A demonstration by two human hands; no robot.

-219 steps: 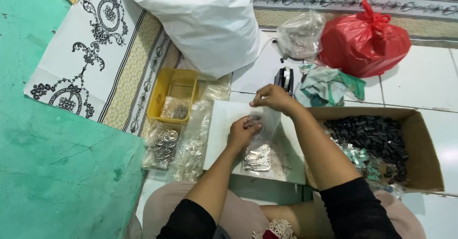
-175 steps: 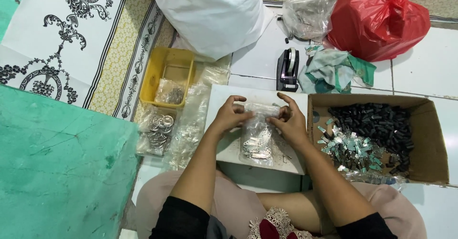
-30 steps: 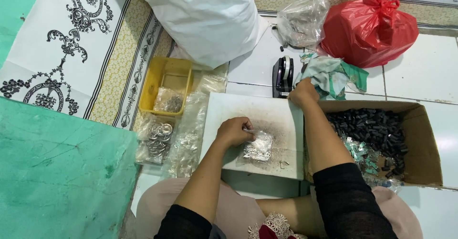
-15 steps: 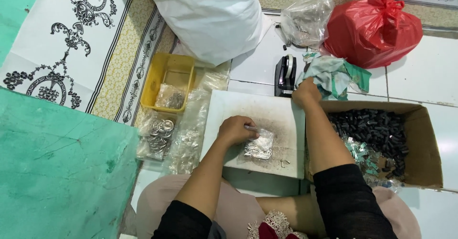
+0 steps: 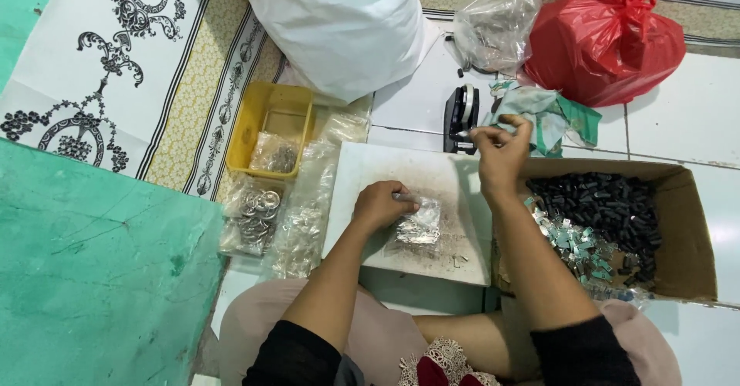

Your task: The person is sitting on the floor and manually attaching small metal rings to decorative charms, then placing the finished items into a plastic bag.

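Observation:
My left hand (image 5: 381, 205) presses down on a small clear bag of silvery metal pieces (image 5: 420, 228) that lies folded on a white board (image 5: 401, 171) in front of me. Up at the board's far right corner, my right hand (image 5: 501, 153) has its fingertips pinched together just beside a black tape dispenser (image 5: 461, 112), apparently on a strip of clear tape too thin to make out.
A cardboard box (image 5: 690, 228) on the right holds black pieces and silvery pieces. Left of the board lie filled clear bags (image 5: 254, 215) and a yellow tray (image 5: 266, 112). A white sack (image 5: 339, 23), a clear bag (image 5: 493, 31), a red bag (image 5: 605, 35) and a greenish cloth (image 5: 555, 116) sit behind.
Earlier both hands held the bag upright on the board. It now lies flat under my left hand, and my right hand has reached the dispenser and drawn back slightly.

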